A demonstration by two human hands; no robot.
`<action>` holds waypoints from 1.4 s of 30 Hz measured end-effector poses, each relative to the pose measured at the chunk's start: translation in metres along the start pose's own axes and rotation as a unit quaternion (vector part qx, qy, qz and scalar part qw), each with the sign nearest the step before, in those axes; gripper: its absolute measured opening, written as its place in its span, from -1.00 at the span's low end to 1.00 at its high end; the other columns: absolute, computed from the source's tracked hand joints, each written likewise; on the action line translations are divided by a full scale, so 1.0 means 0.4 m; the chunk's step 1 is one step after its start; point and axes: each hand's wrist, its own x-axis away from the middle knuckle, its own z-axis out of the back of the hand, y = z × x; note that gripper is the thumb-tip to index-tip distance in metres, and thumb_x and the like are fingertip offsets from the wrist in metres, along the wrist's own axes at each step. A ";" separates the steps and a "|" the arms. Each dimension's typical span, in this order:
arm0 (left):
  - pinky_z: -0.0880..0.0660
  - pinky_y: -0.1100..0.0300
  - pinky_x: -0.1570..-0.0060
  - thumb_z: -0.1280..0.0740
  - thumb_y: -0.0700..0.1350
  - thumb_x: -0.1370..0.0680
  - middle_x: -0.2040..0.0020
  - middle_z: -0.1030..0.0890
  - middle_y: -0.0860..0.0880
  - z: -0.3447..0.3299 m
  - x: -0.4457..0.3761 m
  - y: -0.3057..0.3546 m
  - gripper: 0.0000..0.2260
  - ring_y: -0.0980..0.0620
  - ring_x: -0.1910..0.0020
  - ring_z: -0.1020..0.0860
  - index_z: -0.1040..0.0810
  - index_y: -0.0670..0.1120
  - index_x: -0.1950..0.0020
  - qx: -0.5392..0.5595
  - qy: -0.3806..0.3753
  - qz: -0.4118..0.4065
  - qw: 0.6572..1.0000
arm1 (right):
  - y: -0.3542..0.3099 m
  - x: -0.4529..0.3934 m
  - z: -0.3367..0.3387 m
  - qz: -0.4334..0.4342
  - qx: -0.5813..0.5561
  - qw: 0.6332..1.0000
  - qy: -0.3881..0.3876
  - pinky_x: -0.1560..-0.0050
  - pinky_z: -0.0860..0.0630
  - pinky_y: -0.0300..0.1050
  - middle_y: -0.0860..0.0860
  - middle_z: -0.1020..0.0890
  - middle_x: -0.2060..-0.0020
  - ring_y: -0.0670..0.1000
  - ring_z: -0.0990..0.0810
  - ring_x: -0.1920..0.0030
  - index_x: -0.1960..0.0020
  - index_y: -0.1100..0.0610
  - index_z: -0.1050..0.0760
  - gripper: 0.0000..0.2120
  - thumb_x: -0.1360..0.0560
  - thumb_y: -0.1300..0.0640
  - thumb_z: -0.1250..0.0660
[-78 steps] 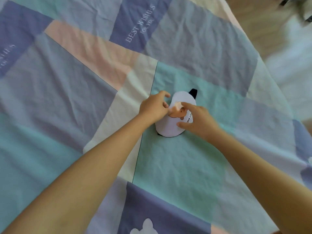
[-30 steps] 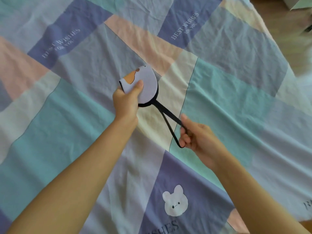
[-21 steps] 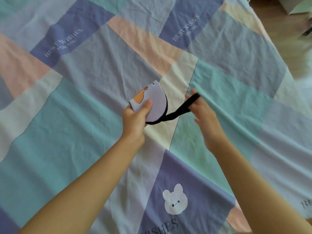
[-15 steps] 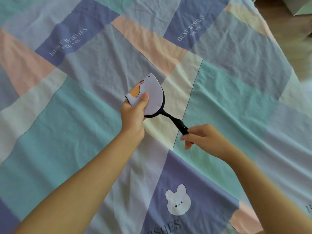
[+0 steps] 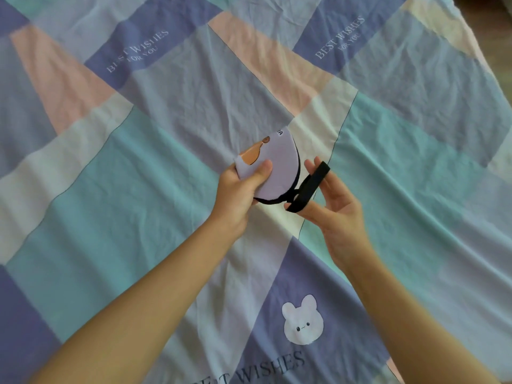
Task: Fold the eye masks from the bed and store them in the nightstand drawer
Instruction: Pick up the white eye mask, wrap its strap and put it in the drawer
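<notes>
My left hand (image 5: 238, 189) pinches the light, soft folded eye mask (image 5: 273, 164); my right hand (image 5: 332, 206), fingers mostly straight, carries its limp black strap (image 5: 310, 187) looped over them.

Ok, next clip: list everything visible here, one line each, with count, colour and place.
eye mask: one, pale lilac with an orange animal print, folded in half, held above the bedsheet at centre.
strap: one, black, runs from the mask's lower edge and loops over the right hand's fingers.
bedsheet: one, patchwork of teal, purple, pink and cream with "Best Wishes" lettering, fills nearly the whole view.
rabbit print: one, white, on a purple patch at lower centre.
left hand: grips the folded mask.
right hand: fingers spread, strap around them.
</notes>
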 end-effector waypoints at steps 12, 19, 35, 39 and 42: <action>-0.47 0.17 0.18 -0.52 -0.19 -0.40 0.29 -0.58 0.00 0.034 0.281 0.083 -0.83 0.11 0.23 -0.54 -0.53 -0.17 0.21 -0.237 -0.115 -0.029 0.964 | -0.128 0.241 -0.023 0.019 0.118 0.987 -0.104 0.39 -0.59 0.14 -0.03 -0.66 -0.03 0.14 -0.66 0.25 -0.22 -0.04 -0.43 -0.42 -0.31 0.39 -0.43; -0.52 0.17 -0.15 -0.36 -0.17 -0.53 -0.10 -0.67 -0.04 -0.042 0.555 0.341 -0.74 0.00 -0.15 -0.61 -0.59 -0.10 -0.22 -0.113 -0.092 -0.076 0.986 | -0.408 0.368 -0.123 0.031 0.127 0.971 -0.199 0.39 -0.52 -0.18 -0.03 -0.67 0.24 -0.02 -0.62 0.30 -0.13 0.15 -0.43 -0.49 -0.20 0.31 -0.43; -0.56 0.27 0.20 -0.45 -0.18 -0.46 0.13 -0.71 0.01 0.345 1.187 0.957 -0.94 0.10 0.13 -0.66 -0.66 -0.03 0.12 -0.032 0.262 -0.294 0.919 | -0.734 0.791 -0.855 0.163 0.126 0.868 -0.453 0.36 -0.45 -0.33 0.02 -0.65 0.15 -0.13 -0.58 0.31 -0.13 0.15 -0.50 -0.50 -0.22 0.24 -0.54; -0.58 0.20 0.12 -0.46 -0.10 -0.45 0.08 -0.68 0.00 0.562 1.339 1.042 -0.83 0.02 0.08 -0.64 -0.56 -0.05 0.00 -0.022 0.365 -0.319 0.874 | -0.714 0.919 -1.085 0.299 0.096 0.837 -0.448 0.17 -0.61 -0.16 -0.11 -0.47 -0.15 0.00 -0.64 0.08 -0.22 -0.12 -0.36 -0.37 -0.23 0.05 -0.54; -0.54 0.14 -0.08 -0.44 0.00 -0.47 -0.01 -0.61 0.00 0.726 1.444 1.085 -0.81 0.00 -0.06 -0.57 -0.49 0.05 -0.01 -0.018 0.396 -0.313 0.863 | -0.683 1.010 -1.259 0.405 0.091 0.768 -0.489 0.06 -0.63 -0.13 -0.19 -0.38 -0.26 -0.01 -0.58 -0.11 -0.26 -0.13 -0.37 -0.41 -0.28 0.03 -0.49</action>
